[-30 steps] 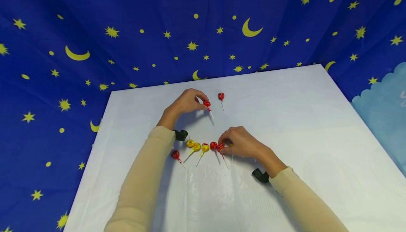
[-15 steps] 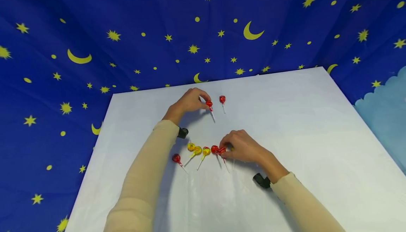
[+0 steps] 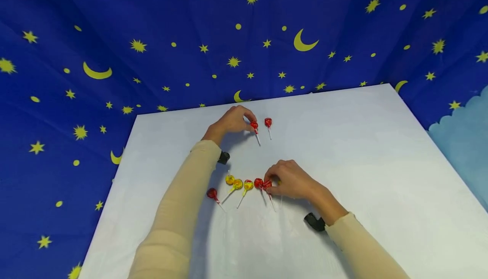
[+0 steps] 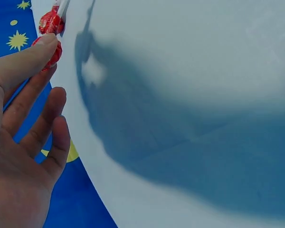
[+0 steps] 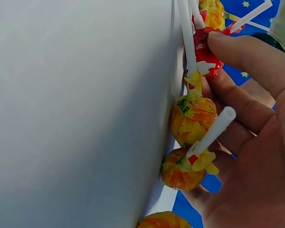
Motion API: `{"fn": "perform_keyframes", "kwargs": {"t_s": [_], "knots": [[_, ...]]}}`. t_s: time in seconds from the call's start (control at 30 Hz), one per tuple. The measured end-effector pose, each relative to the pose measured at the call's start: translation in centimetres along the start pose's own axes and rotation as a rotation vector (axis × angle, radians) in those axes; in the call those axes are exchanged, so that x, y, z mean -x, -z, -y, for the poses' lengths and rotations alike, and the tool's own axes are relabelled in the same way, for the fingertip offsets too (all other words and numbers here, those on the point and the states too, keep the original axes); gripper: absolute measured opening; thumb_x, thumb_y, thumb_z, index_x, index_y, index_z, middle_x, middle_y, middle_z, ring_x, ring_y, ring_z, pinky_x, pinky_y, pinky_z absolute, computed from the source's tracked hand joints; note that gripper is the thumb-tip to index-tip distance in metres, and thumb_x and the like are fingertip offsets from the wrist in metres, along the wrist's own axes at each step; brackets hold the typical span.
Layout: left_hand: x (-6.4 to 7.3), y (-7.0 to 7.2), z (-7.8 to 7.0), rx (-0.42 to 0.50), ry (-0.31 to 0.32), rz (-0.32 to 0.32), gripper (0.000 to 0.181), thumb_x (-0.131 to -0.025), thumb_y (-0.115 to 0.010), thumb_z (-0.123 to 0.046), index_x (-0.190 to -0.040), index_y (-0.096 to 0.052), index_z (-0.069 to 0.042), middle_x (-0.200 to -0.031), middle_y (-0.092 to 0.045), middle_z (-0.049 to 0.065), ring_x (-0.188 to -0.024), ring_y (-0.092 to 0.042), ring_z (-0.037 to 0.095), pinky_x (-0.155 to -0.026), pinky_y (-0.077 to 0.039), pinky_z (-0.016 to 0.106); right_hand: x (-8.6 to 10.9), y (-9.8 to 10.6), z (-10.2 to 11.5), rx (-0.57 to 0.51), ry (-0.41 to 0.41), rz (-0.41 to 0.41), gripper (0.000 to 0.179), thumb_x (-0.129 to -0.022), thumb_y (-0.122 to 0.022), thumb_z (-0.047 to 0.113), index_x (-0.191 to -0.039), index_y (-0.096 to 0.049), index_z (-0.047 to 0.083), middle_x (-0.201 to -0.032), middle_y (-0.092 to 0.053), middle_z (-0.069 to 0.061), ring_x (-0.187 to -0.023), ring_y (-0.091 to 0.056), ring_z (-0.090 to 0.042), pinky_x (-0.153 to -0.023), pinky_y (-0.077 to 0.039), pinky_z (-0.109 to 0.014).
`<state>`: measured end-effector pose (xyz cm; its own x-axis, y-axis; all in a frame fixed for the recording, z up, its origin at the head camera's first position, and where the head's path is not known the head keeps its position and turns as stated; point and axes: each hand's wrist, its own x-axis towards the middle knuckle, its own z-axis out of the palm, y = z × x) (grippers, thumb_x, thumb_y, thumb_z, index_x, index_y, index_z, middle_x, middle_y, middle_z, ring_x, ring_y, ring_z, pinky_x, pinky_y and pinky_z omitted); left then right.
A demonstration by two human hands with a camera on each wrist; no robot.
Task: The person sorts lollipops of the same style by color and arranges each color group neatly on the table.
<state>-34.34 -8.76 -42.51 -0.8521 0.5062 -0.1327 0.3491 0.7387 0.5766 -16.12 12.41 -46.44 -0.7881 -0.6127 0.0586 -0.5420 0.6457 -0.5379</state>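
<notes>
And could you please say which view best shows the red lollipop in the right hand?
The right wrist view: the red lollipop looks largest there, though the right hand covers part of it. In the head view it is small and partly hidden; the left wrist view does not show it.

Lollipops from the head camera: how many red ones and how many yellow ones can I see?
Red lollipops: 5
Yellow lollipops: 4, counting one with a red top and one barely peeking past the right hand
Total: 9 showing; the hand may hide more.
</notes>
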Motion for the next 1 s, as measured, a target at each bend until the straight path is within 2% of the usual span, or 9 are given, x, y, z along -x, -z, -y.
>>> {"fn": "perform_keyframes", "kwargs": {"t_s": [0.2,0.3,0.47,0.73,1.0], "knots": [[-0.5,-0.3,-0.2,-0.012,0.025,-0.019,0.024,-0.078,-0.082,-0.018,-0.101,-0.074,-0.018,-0.098,-0.068,-0.007,-0.104,-0.057,0.019,-0.091,-0.041,0.035,0.2,0.2,-0.1,-0.005,0.026,-0.013,0.016,-0.078,-0.080,0.029,-0.090,-0.073,0.020,-0.084,-0.062,0.015,-0.078,-0.051,-0.007,-0.083,-0.039,-0.042],[-0.8,-0.5,-0.3,-0.005,0.025,-0.025,0.024,-0.079,-0.082,-0.017,-0.101,-0.074,-0.018,-0.097,-0.067,-0.007,-0.102,-0.057,0.017,-0.092,-0.041,0.035,0.2,0.1,-0.1,-0.004,0.014,-0.015,0.016,-0.078,-0.080,0.029,-0.089,-0.073,0.021,-0.084,-0.062,0.015,-0.078,-0.051,-0.007,-0.083,-0.039,-0.043],[-1.4,-0.8,-0.6,-0.009,0.046,-0.008,0.025,-0.080,-0.080,-0.014,-0.103,-0.073,-0.016,-0.098,-0.067,-0.007,-0.101,-0.056,0.015,-0.094,-0.040,0.033,0.5,-0.1,0.0,-0.017,0.014,-0.014,0.015,-0.078,-0.080,0.029,-0.089,-0.072,0.022,-0.085,-0.062,0.016,-0.081,-0.051,-0.007,-0.085,-0.039,-0.044],[-2.1,-1.2,-1.3,-0.048,0.103,0.001,0.026,-0.079,-0.081,-0.014,-0.103,-0.073,-0.018,-0.098,-0.065,-0.008,-0.097,-0.052,0.013,-0.090,-0.042,0.033,0.3,-0.4,-0.2,-0.009,0.038,-0.047,0.015,-0.078,-0.080,0.029,-0.088,-0.072,0.023,-0.085,-0.062,0.016,-0.081,-0.053,-0.009,-0.082,-0.040,-0.043],[-2.3,-1.6,-1.4,-0.014,0.112,-0.009,0.026,-0.079,-0.081,-0.015,-0.104,-0.073,-0.018,-0.100,-0.065,-0.006,-0.101,-0.051,0.015,-0.089,-0.042,0.033,0.4,-0.4,-0.3,-0.022,0.033,-0.043,0.016,-0.076,-0.081,0.029,-0.088,-0.072,0.022,-0.086,-0.063,0.015,-0.081,-0.053,-0.009,-0.084,-0.040,-0.042]]}}
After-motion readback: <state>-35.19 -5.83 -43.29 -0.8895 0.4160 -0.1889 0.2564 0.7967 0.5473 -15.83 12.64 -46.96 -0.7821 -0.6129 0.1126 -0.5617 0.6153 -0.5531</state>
